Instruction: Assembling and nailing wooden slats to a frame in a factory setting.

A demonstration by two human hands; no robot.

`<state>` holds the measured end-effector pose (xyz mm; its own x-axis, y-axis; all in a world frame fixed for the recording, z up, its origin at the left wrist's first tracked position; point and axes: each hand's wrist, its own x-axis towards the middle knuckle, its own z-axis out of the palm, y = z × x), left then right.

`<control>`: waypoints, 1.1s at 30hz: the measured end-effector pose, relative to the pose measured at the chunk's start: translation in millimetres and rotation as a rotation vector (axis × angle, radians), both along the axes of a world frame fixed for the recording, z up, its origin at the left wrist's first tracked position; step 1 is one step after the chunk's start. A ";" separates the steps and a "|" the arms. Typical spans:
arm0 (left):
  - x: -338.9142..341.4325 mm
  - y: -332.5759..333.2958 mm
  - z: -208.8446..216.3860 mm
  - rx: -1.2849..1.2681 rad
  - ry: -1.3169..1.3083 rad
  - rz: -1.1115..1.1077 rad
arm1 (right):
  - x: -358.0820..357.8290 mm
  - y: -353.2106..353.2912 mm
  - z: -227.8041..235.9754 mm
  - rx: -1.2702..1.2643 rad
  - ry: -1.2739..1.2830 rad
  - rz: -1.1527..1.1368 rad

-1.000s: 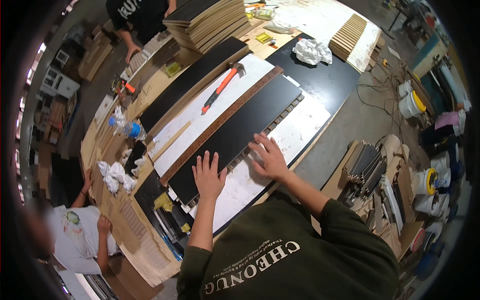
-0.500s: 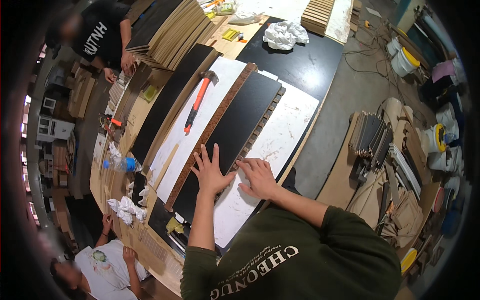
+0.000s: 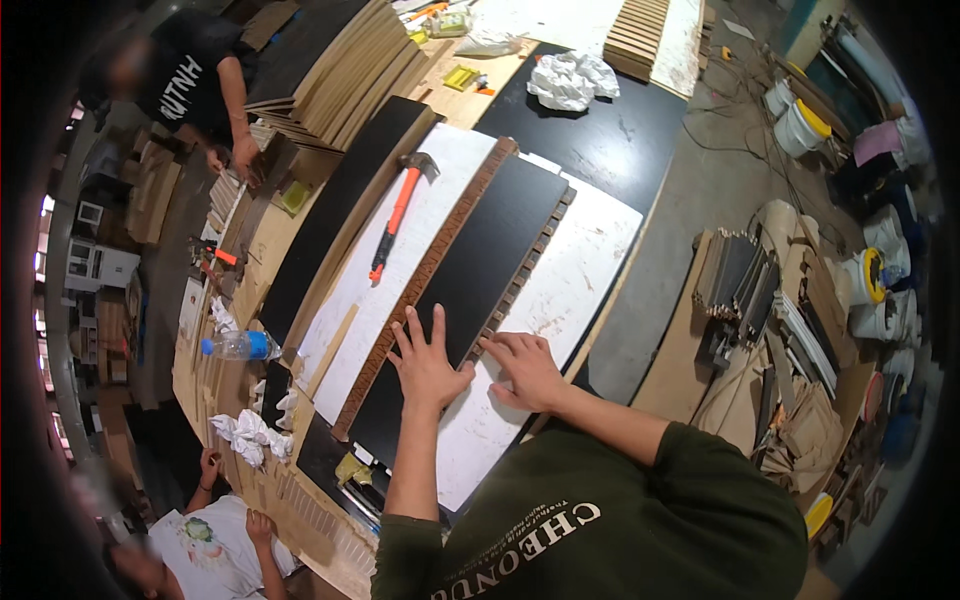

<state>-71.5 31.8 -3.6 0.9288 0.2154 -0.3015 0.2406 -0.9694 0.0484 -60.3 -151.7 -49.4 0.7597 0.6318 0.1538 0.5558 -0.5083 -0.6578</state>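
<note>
A long black panel (image 3: 480, 265) with a brown strip along its left edge and a toothed right edge lies on a white sheet (image 3: 570, 290) on the workbench. My left hand (image 3: 428, 362) rests flat on the panel's near end, fingers spread. My right hand (image 3: 528, 368) lies flat beside it at the panel's toothed edge, partly on the white sheet. Neither hand holds anything. A hammer with an orange handle (image 3: 397, 215) lies on the white sheet to the left of the panel.
A second black board (image 3: 335, 225) lies left of the hammer. Stacked wood panels (image 3: 335, 55) stand at the back. A water bottle (image 3: 238, 345) and crumpled cloths (image 3: 250, 432) sit at left. One person (image 3: 195, 85) works at the far left, another (image 3: 215, 530) sits below. Buckets (image 3: 805, 125) stand right.
Both my hands have slid toward the near end of the black panel and closer together. The view has shifted, so the bench sits more upright in the picture.
</note>
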 end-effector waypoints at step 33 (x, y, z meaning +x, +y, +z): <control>34.6 29.9 -48.2 -0.125 -0.557 0.263 | 44.5 -9.0 -8.3 0.520 1.196 -0.099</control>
